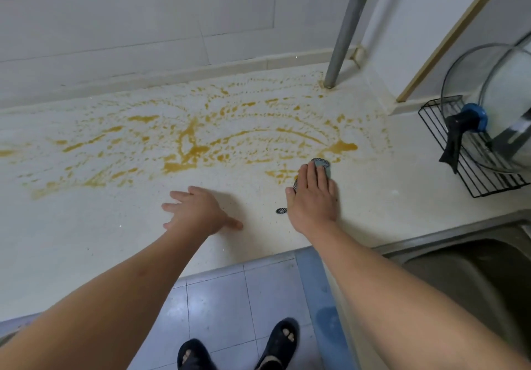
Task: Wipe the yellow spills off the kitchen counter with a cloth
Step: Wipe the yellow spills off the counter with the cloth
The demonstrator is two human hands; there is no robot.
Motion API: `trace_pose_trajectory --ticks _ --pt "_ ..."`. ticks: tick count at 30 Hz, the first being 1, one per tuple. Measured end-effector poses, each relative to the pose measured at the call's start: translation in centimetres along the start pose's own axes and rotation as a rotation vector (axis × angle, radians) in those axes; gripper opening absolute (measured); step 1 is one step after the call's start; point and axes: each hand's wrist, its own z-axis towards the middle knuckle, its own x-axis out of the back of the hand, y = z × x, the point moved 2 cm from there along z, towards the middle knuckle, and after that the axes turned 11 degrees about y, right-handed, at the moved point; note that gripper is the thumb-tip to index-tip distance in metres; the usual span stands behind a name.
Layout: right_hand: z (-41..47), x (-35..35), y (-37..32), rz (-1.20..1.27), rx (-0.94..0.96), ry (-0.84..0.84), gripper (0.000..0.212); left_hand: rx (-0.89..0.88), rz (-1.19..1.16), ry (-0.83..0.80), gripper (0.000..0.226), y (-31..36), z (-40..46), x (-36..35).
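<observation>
Spills [184,137] smeared yellow across counter [86,226], mostly uncleaned.
Head view: your right hand [314,197] presses the cloth [321,165] flat, fingers straight, at the spills' near-right edge; left hand [198,211] splayed, bracing, holding nothing. Risk: a loaded cloth spreads streaks wider.

1. The right hand [313,197] is pressing a cloth [323,165] flat on the counter [86,240], at the edge of the yellow spills [186,139].
2. The left hand [198,211] is resting spread on the counter nearby.
</observation>
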Motion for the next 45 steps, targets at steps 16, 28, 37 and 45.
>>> trace_pose_trajectory --ticks 16,28,37,45 --pt "-0.1 -1.4 -8.5 0.168 0.288 0.043 0.064 0.024 -0.05 -0.004 0.168 0.2 -1.1 0.2" --pt "1.7 1.8 -5.1 0.793 -0.067 0.246 0.036 0.023 -0.062 0.0 0.168 0.2 -1.0 0.3" --pt "-1.0 -1.0 -10.4 0.279 0.311 -0.033 0.068 0.044 -0.063 0.044 0.13 0.3 -0.8 -0.3" --pt "-1.2 0.5 -4.2 0.199 0.465 -0.098 0.075 0.007 -0.05 -0.001 0.166 -0.1 -1.0 0.1"
